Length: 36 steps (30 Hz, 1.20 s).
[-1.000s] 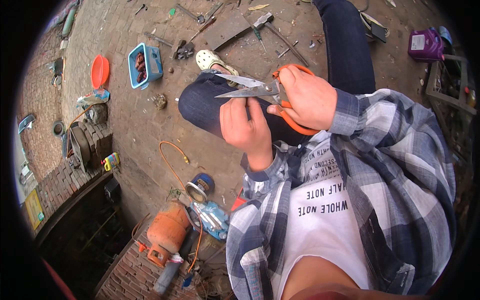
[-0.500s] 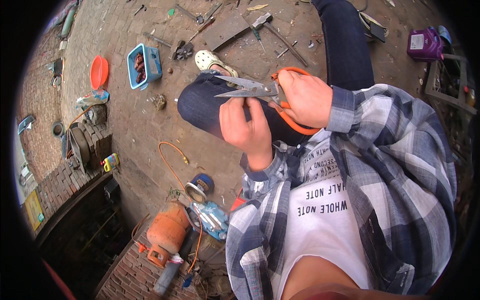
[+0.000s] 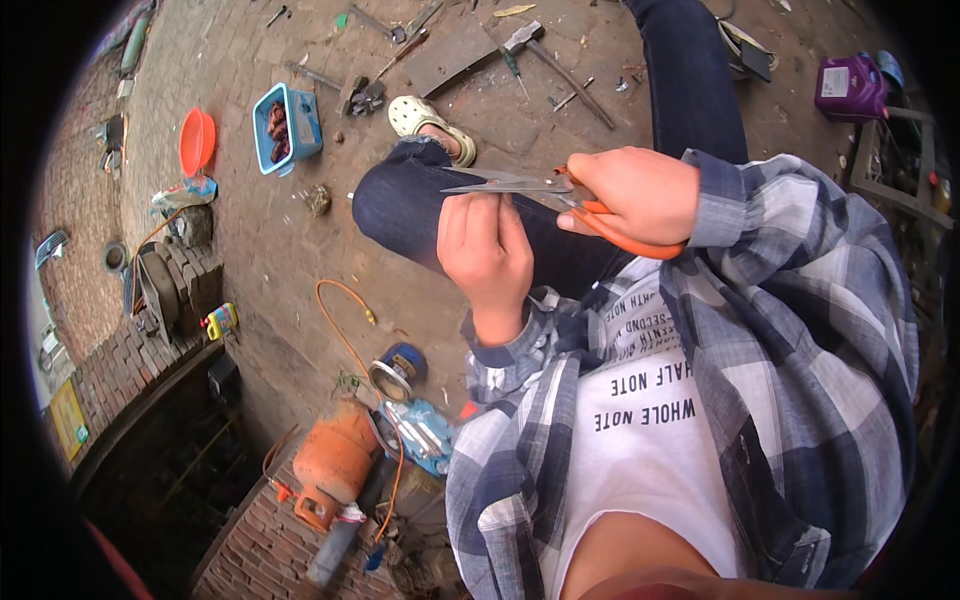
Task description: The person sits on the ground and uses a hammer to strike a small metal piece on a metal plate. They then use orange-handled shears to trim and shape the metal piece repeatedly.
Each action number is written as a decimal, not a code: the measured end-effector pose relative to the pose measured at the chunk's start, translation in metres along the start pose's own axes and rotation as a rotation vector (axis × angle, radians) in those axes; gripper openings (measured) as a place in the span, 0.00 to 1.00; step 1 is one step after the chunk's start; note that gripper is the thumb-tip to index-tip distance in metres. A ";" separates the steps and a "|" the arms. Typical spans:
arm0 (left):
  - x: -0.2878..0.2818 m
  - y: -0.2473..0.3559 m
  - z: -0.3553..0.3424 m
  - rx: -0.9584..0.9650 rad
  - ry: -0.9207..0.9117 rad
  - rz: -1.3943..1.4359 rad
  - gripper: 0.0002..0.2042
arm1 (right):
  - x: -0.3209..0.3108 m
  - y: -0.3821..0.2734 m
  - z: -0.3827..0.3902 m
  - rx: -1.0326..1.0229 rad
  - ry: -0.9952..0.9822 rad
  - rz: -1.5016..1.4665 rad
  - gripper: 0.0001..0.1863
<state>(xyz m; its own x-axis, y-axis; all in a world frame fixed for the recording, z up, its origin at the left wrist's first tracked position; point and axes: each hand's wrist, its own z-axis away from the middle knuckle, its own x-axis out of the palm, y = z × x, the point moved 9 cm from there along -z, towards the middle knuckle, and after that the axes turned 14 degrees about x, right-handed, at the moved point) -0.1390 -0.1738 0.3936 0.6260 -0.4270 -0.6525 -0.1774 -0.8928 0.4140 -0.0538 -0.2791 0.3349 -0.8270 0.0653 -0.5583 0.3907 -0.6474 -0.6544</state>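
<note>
A pair of large scissors with orange handles (image 3: pixel 640 247) and grey metal blades (image 3: pixel 515 186) is held over my bent left leg. My right hand (image 3: pixel 640 195) wraps round the handles. The blades point left, seen nearly edge-on and close together. My left hand (image 3: pixel 485 250) is closed, its thumb and fingers pinched at the lower edge of the blades, partway along them. Its fingertips are partly hidden against the metal.
On the ground ahead lie a metal plate (image 3: pixel 450 65), a hammer (image 3: pixel 560 75) and other tools. A blue basket (image 3: pixel 318 125) and an orange-red basin (image 3: pixel 197 143) stand to the left. An orange gas cylinder (image 3: pixel 335 452) with a hose is at lower left; a purple container (image 3: pixel 850 88) is far right.
The scissors have turned more edge-on and their blades have come closer together. My right hand has moved a little right with the handles, while my left fingers stay at the blades.
</note>
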 end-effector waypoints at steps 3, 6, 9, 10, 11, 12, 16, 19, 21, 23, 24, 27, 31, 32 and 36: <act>0.000 -0.007 0.003 -0.092 0.015 0.194 0.03 | -0.007 -0.003 0.005 0.020 -0.062 0.039 0.29; 0.003 -0.017 0.013 -0.288 0.073 0.433 0.03 | -0.023 -0.015 0.017 -0.247 0.335 -0.024 0.26; 0.009 -0.018 0.017 -0.360 0.159 0.640 0.07 | -0.024 -0.018 0.017 -0.266 0.391 -0.020 0.29; 0.010 -0.018 0.019 -0.368 0.181 0.671 0.07 | -0.023 -0.019 0.017 -0.282 0.396 -0.023 0.29; 0.010 -0.018 0.020 -0.377 0.202 0.702 0.07 | -0.023 -0.020 0.018 -0.299 0.402 -0.025 0.30; 0.011 -0.018 0.021 -0.398 0.207 0.734 0.07 | -0.023 -0.021 0.018 -0.317 0.406 -0.028 0.30; 0.015 -0.021 0.025 -0.490 0.250 0.886 0.07 | -0.020 -0.022 0.018 -0.291 0.366 -0.030 0.30; 0.019 -0.021 0.024 -0.614 0.314 1.014 0.07 | -0.020 -0.024 0.019 -0.276 0.366 -0.027 0.31; 0.025 -0.021 0.025 -0.687 0.337 1.150 0.08 | -0.020 -0.025 0.021 -0.269 0.380 -0.028 0.31; 0.031 -0.021 0.024 -0.734 0.334 1.341 0.10 | -0.021 -0.026 0.021 -0.272 0.422 -0.002 0.31; 0.034 -0.022 0.025 -0.767 0.327 1.383 0.10 | -0.021 -0.026 0.022 -0.271 0.443 0.012 0.31; 0.041 -0.022 0.028 -0.870 0.331 1.505 0.10 | -0.019 -0.024 0.020 -0.228 0.412 0.033 0.32; 0.046 -0.024 0.034 -0.956 0.396 1.625 0.09 | -0.016 -0.023 0.018 -0.226 0.364 0.026 0.31; 0.046 -0.024 0.034 -0.962 0.408 1.646 0.09 | -0.014 -0.022 0.016 -0.201 0.344 0.026 0.31; 0.045 -0.024 0.034 -0.966 0.439 1.673 0.10 | -0.010 -0.020 0.011 -0.132 0.292 0.042 0.31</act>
<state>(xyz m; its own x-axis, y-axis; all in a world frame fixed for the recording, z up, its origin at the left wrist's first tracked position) -0.1324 -0.1767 0.3325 0.4395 -0.4163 0.7960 -0.3799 0.7168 0.5847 -0.0578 -0.2755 0.3597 -0.6659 0.2679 -0.6963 0.4864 -0.5517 -0.6775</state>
